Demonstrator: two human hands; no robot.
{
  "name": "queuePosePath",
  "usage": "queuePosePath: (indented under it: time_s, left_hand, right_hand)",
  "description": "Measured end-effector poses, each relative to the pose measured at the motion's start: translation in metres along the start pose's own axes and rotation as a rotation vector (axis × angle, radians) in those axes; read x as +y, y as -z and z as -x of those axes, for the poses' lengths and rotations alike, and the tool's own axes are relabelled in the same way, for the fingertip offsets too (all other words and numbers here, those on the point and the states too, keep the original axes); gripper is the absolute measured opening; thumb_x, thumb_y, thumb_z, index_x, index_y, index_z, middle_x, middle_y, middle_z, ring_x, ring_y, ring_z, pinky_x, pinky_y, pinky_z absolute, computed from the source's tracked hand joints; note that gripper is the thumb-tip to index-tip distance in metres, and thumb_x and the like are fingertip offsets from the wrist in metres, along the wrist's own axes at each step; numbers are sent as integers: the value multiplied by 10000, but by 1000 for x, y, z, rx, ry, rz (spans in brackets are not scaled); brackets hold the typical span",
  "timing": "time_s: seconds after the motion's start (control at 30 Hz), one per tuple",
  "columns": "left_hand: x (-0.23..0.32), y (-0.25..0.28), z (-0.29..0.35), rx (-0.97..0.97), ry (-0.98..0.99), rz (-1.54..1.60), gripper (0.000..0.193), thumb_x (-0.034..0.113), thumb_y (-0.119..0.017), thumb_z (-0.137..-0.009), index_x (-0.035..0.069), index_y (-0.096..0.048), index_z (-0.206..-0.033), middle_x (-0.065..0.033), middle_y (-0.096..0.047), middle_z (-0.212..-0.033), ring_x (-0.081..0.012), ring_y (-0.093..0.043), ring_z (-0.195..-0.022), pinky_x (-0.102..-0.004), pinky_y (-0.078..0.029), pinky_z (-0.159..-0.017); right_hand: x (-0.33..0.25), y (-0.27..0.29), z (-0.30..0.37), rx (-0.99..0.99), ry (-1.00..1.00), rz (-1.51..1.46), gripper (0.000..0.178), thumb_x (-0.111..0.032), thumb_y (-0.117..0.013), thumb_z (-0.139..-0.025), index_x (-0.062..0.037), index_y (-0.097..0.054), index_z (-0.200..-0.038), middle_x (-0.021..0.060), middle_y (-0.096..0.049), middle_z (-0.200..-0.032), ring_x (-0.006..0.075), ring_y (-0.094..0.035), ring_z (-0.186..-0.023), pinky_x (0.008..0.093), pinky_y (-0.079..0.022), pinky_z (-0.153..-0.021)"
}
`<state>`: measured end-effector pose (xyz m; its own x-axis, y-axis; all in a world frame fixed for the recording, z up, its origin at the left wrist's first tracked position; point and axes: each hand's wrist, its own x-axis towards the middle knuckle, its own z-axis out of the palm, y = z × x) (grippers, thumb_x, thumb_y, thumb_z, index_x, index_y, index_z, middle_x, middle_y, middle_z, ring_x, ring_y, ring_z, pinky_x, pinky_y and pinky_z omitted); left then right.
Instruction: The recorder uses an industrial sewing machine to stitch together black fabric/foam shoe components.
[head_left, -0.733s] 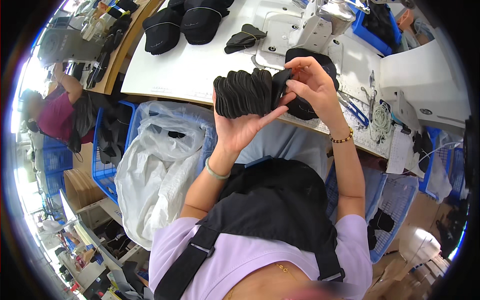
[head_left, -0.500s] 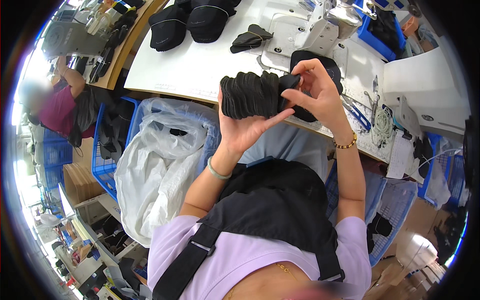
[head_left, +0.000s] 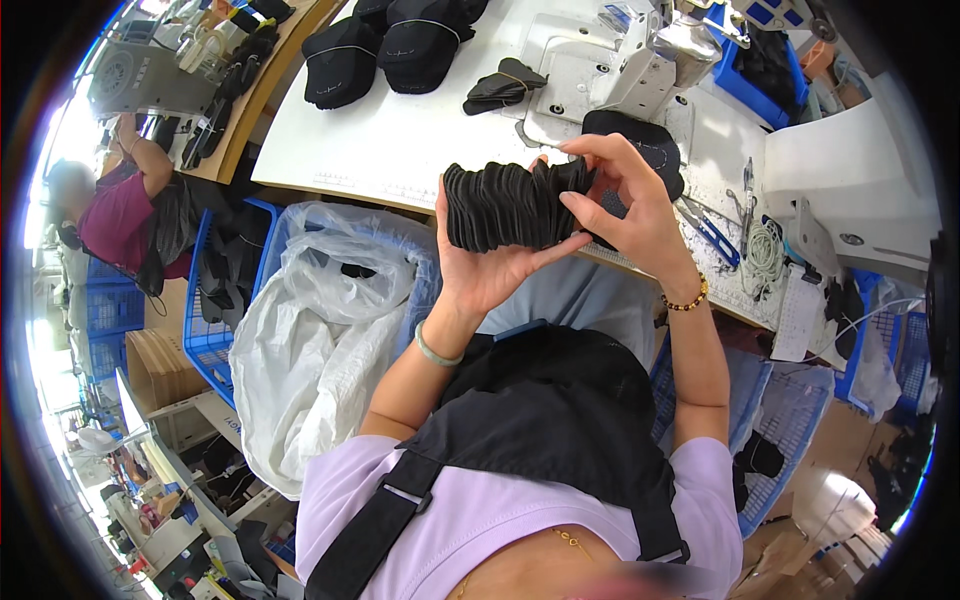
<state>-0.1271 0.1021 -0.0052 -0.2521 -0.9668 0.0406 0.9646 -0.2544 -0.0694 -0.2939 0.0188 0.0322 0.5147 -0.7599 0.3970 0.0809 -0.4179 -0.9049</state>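
A thick stack of black fabric pieces (head_left: 505, 207) lies on its side in my left hand (head_left: 472, 268), whose palm and fingers cradle it from below and at the left end. My right hand (head_left: 640, 215) pinches the pieces at the stack's right end between thumb and fingers. Behind my right hand, a flat black fabric piece (head_left: 640, 145) lies on the white table (head_left: 400, 150). Beyond the stack, a small banded bundle of black pieces (head_left: 503, 86) rests on the table.
Banded black stacks (head_left: 420, 50) stand at the far left of the table. A white sewing machine (head_left: 640, 75) is at the back, with blue-handled scissors (head_left: 715, 235) and coiled cord (head_left: 767, 250) to the right. A plastic-lined blue crate (head_left: 400, 240) stands below left. A person (head_left: 125, 210) works farther left.
The right-end pieces have come against the rest of the stack, closing the gap there. Both hands and the stack sit slightly lower in view.
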Motion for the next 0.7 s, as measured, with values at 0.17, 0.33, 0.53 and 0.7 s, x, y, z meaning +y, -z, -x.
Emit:
queuePosePath:
  time_s: [0.17, 0.33, 0.53, 0.7]
  left_hand:
    - [0, -4, 1, 54, 9, -30, 749, 691, -307, -875, 143, -388, -1379, -107, -321, -1459, -367, -288, -1354, -677, -201, -1075]
    - [-4, -11, 0, 42, -29, -57, 778, 700, -299, -872, 126, -366, -1393, -111, -307, -1468, -361, -275, -1361, -671, -193, -1081]
    - [-4, -11, 3, -8, -45, -170, 772, 687, -324, -866, 148, -344, -1419, -73, -196, -1526, -351, -211, -1391, -694, -131, -1075]
    - [-3, -11, 3, -28, -31, -259, 784, 694, -302, -865, 151, -324, -1431, -75, -200, -1525, -355, -216, -1389, -697, -129, -1073]
  right_hand:
    - [0, 0, -1, -28, 126, 170, 327, -43, -672, -754, -76, -646, -1078, 19, -552, -929, 83, -525, -688, 219, -446, -612]
    - [4, -1, 2, -13, 72, 78, 290, -66, -716, -751, -64, -610, -1021, 14, -539, -897, 79, -526, -695, 214, -446, -609]
    - [7, -4, 4, 3, 81, 81, 301, -141, -771, -752, -58, -554, -943, 11, -522, -880, 74, -522, -699, 207, -445, -610]
    - [10, -5, 5, -3, 95, 65, 300, -145, -767, -759, -61, -549, -947, 14, -517, -891, 77, -523, -708, 206, -445, -612]
